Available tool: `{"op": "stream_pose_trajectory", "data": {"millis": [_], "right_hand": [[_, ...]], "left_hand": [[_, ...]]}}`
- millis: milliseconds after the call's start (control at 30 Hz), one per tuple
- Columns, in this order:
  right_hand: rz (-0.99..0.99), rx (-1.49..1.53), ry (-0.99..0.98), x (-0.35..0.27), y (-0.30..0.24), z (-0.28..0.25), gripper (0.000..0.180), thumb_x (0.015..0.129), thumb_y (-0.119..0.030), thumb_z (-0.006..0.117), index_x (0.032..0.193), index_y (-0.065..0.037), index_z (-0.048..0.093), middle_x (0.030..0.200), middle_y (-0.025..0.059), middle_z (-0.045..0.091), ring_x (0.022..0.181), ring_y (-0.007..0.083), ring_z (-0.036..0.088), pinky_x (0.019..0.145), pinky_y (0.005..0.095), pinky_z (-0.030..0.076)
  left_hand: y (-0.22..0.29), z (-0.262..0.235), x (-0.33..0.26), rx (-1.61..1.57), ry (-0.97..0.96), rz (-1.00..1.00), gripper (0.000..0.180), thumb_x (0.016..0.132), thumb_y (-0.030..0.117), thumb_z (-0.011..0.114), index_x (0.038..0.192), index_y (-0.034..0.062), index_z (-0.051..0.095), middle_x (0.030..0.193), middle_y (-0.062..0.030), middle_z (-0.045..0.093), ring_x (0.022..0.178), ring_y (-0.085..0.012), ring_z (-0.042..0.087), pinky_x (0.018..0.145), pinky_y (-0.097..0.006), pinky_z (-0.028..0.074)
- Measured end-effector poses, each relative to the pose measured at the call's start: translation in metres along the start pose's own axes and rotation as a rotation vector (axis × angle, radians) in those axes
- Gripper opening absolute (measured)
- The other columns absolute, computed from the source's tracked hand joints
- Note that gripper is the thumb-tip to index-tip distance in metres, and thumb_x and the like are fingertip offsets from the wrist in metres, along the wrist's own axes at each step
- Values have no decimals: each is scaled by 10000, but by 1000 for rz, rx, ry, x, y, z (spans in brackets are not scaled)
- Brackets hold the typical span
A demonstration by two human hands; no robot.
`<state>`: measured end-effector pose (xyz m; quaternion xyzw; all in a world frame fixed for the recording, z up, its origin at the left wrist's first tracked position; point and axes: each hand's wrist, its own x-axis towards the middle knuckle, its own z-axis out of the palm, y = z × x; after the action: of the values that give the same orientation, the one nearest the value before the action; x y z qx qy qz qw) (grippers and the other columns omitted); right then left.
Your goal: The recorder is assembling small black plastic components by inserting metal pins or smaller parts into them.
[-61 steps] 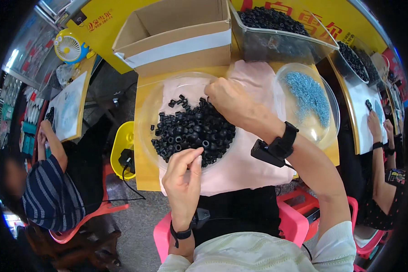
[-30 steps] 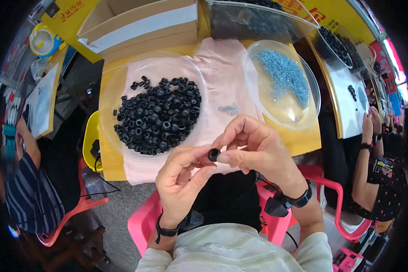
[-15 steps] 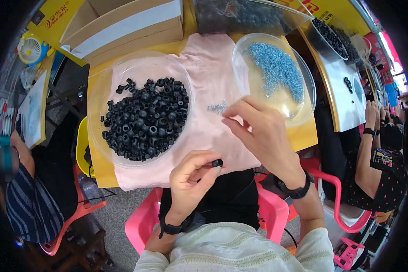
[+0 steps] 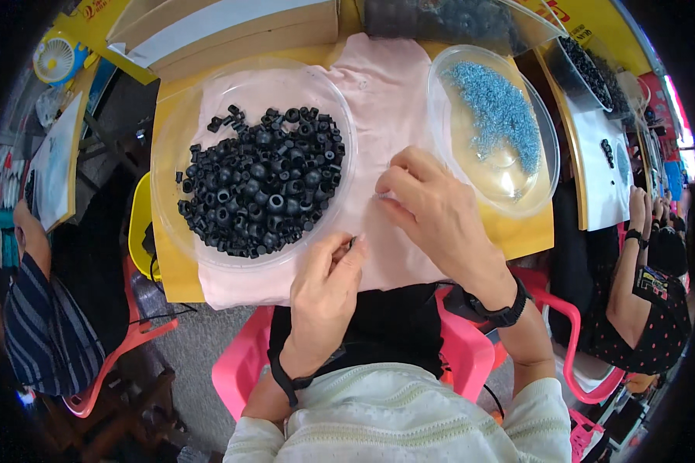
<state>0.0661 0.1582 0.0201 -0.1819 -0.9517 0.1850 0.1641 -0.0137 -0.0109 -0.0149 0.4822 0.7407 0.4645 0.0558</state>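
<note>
My left hand [image 4: 326,289] is closed over the near edge of a pink cloth [image 4: 378,100], pinching a small black plastic part [image 4: 353,242] between thumb and fingertips; most of that part is hidden. My right hand [image 4: 444,220] hovers low over the cloth, fingertips pinched together. A tiny pale glint shows at those fingertips, too small to name. Left of my hands, a round clear tray [image 4: 179,231] holds a heap of black plastic parts [image 4: 266,181], some like hollow caps. At the right, another round clear tray [image 4: 510,202] holds tiny shiny blue-silver pieces [image 4: 494,108].
An open cardboard box [image 4: 239,46] and a clear bin [image 4: 440,23] of dark parts line the table's far side. A yellow bin [image 4: 141,231] stands by the left edge. People sit at neighbouring tables on both sides; one's striped sleeve [image 4: 50,332] shows at left.
My left hand has turned and risen slightly with the black part. The right fingertips have closed together, and the right hand now covers the spot where a small pile of shiny pieces lay. The view has shifted.
</note>
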Motion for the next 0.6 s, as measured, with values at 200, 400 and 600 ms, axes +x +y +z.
{"op": "stream_pose_trajectory", "data": {"millis": [200, 400, 600], "right_hand": [[82, 141, -69, -29, -1, -7, 141, 821, -74, 640, 957, -54, 610, 917, 92, 582, 869, 296, 620, 689, 404, 513], [173, 265, 17, -41, 2, -10, 182, 825, -56, 639, 1004, -42, 609, 941, 119, 611, 820, 340, 622, 687, 416, 506], [75, 283, 44, -38, -2, -2, 194, 830, -54, 674, 1018, -40, 626, 890, 97, 601, 727, 264, 629, 640, 350, 501]], "left_hand": [[1, 1, -5, 64, 5, 24, 355, 747, -43, 768, 1092, 16, 706, 1048, -115, 617, 843, -214, 639, 713, -297, 544], [0, 0, -8, 58, 8, 0, 379, 763, -37, 766, 1128, 33, 690, 1061, -101, 627, 819, -177, 639, 684, -292, 545], [2, -3, -10, 92, -17, -28, 382, 768, -31, 768, 1138, 25, 685, 1061, -101, 628, 828, -175, 638, 671, -276, 536]]}}
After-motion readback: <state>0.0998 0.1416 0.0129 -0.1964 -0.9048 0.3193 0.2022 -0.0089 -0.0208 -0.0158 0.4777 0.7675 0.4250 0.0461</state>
